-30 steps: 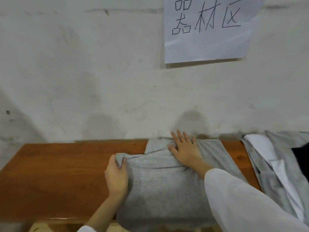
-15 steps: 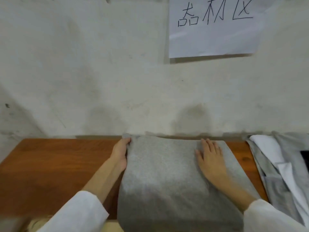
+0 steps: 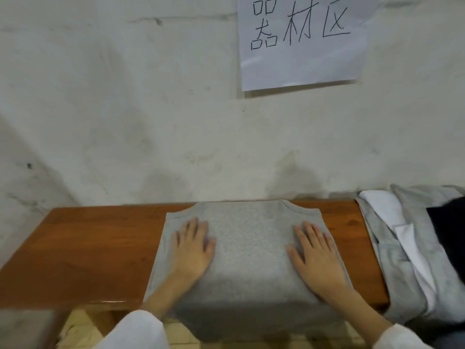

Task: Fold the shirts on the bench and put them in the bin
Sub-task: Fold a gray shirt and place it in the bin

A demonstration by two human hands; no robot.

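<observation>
Since half a second ago the left hand (image 3: 193,250) has let go of the far left corner of the grey shirt (image 3: 249,248) and come back onto its top. It now lies flat there, fingers straight and slightly spread. The right hand (image 3: 314,258) lies flat too, on the right part of the shirt, well apart from the left, with its fingers pointing toward the wall (image 3: 125,122).

The folded shirt sits in the lower middle of the frame, across the wooden bench (image 3: 88,248), and its near part hangs over the front edge. At the right edge of the frame a heap of clothes (image 3: 402,260), grey, white and dark, lies on the bench end. A paper sign (image 3: 302,39) with handwritten characters hangs at the upper right.
</observation>
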